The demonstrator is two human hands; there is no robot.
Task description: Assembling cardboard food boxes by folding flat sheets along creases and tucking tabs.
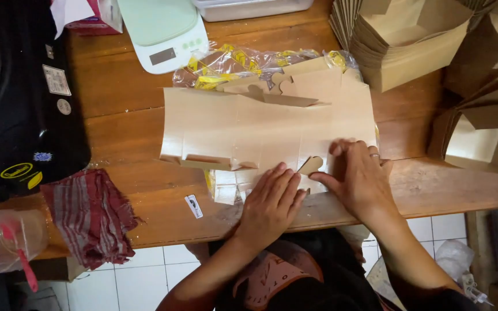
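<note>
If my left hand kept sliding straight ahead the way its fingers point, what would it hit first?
The left hand points up and slightly right across the flat cardboard box blank. It would probably first meet the small rounded tab just beyond its fingertips, beside the right hand.

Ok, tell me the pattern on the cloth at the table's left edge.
The cloth is dark red with grey stripes, a plaid-like weave; the head view shows it.

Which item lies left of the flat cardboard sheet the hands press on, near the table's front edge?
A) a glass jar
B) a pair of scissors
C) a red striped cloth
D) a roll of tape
C: a red striped cloth lies crumpled on the wooden table, left of the cardboard sheet that the left hand and right hand press flat.
</note>
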